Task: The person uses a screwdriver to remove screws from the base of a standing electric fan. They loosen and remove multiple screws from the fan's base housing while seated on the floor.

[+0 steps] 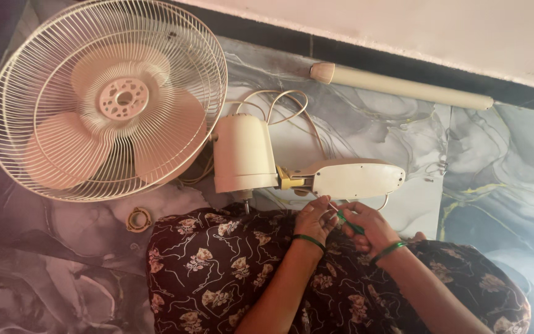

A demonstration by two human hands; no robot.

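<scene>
**Cream fan lies dismantled on floor, both hands on a screwdriver at its neck**

Cream plastic pedestal fan (242,154) lies on its side on the marbled floor (353,117), grille (106,99) and blades to the left, motor housing in the middle, neck and control housing (356,179) pointing right. Laid flat, probably so the underside of the neck faces the person. Left hand (315,219) is closed around the thin metal shaft of a green-handled screwdriver (347,221), likely steadying the tip, which sits at the lower edge of the control housing. Right hand (372,229) is closed around the green handle, likely the turning grip. Whether the tip is seated in a screw cannot be told, too small. Both wrists wear green bangles. Hands rest over the lap, dark floral dress (217,278), just below the fan neck.

Loose cord (279,102) loops behind the motor. A cream pole (403,86) lies apart along the wall, well clear of the fan. A small ring-shaped part (138,219) sits on the floor below the grille.
</scene>
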